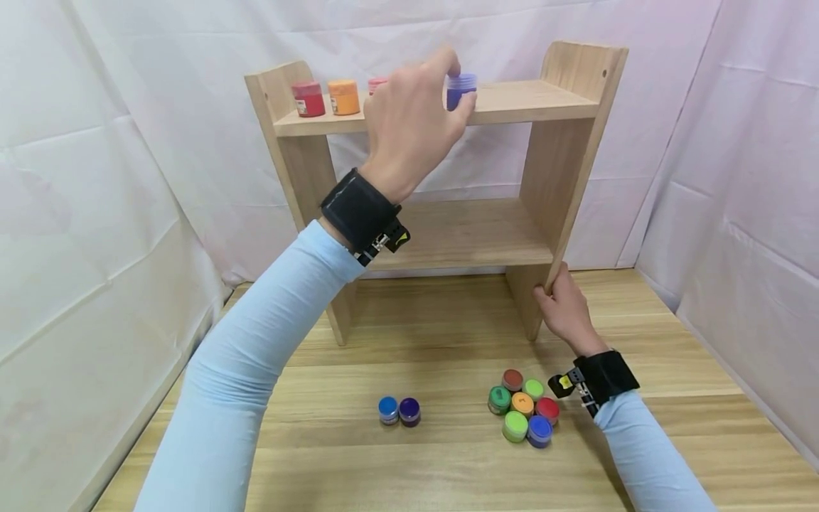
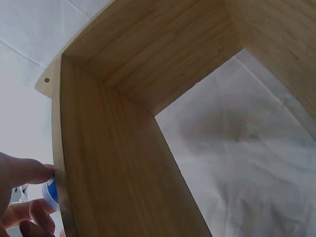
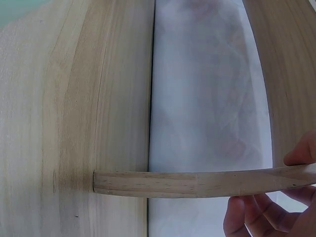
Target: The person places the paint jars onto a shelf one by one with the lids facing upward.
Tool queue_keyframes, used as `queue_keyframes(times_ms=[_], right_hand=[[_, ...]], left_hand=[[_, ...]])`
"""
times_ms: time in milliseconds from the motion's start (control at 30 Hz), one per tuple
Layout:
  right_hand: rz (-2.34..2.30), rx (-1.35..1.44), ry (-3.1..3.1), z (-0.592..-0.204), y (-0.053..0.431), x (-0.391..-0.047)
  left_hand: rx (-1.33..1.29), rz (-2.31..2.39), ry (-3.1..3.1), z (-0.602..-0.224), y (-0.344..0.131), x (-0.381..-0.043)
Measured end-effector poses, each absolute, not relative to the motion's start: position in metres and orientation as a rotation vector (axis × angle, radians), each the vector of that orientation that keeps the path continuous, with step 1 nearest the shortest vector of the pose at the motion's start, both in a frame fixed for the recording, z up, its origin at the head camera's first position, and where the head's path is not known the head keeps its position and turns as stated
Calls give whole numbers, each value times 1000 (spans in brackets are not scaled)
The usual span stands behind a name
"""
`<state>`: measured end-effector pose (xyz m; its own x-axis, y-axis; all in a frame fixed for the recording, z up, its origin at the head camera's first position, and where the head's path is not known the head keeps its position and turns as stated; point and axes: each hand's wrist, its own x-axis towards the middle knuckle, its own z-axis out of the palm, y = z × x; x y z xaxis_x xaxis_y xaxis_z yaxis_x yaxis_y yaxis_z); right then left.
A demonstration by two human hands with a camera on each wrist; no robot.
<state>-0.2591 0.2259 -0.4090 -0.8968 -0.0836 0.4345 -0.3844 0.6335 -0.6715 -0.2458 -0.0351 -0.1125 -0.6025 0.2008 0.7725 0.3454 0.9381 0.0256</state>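
Observation:
On the top board of a wooden shelf (image 1: 537,96), my left hand (image 1: 416,114) pinches a blue paint jar (image 1: 462,91) between thumb and fingers. The left wrist view shows the same blue jar (image 2: 52,192) at the board's edge, between thumb and fingertips. To the left on that board stand a red jar (image 1: 308,99) and an orange jar (image 1: 343,97); a pink-lidded jar (image 1: 377,84) is partly hidden by the hand. My right hand (image 1: 566,309) grips the lower part of the shelf's right side panel, thumb and fingers on opposite faces, as the right wrist view (image 3: 276,212) also shows.
On the wooden table (image 1: 448,476), a blue-lidded jar (image 1: 388,409) and a dark purple jar (image 1: 409,411) stand side by side in front of the shelf. Several jars cluster near my right forearm, among them a dark green one (image 1: 499,400). White cloth (image 1: 96,178) surrounds the table.

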Motion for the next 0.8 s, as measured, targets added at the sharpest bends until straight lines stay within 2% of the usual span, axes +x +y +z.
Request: queue_keyframes(times_ms=[800], right_hand=[[1141,355,-2504,-406,228,-254]], left_hand=[[-345,-213,-2282,-111,-30,-245]])
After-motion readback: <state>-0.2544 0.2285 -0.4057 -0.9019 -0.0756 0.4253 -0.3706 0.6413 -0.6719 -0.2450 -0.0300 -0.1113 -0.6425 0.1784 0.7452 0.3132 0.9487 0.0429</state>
